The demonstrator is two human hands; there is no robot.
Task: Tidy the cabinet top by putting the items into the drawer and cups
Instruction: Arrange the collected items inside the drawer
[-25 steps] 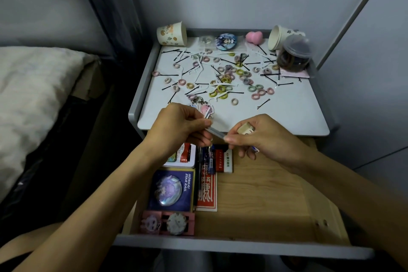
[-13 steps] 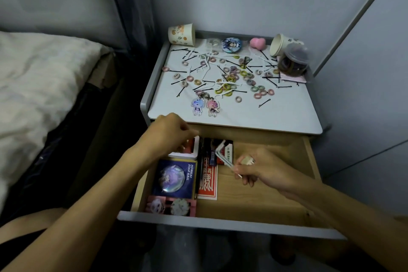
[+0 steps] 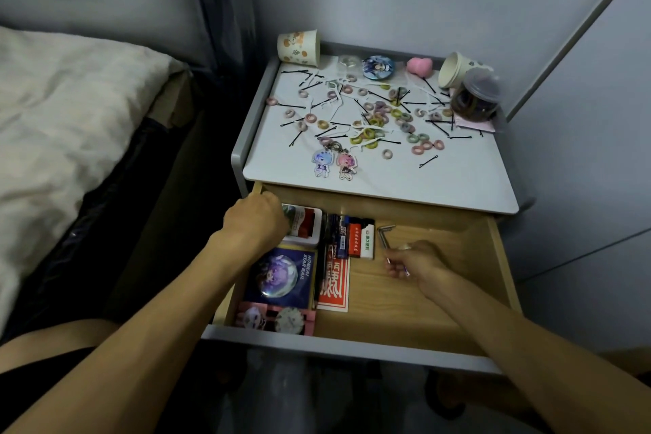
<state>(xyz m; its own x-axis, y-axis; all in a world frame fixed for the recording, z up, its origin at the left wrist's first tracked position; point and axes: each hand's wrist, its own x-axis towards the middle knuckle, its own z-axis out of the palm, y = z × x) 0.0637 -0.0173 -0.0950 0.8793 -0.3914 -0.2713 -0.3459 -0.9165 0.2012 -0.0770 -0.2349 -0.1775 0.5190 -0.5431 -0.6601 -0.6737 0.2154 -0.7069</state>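
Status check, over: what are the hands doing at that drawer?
Left hand over the white tin, grip unclear. Right hand pinches bent metal rod inside open drawer. Hair ties and bobby pins litter cabinet top.

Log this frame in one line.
open wooden drawer | left hand: at white card box | right hand: pinches bent silver metal tool | white cabinet top: hair ties, pins scattered

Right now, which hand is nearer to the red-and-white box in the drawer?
Left. The left hand overlaps the left edge of the red-and-white box; the right hand is farther right, past the pens and lighters, pinching a bent metal tool.
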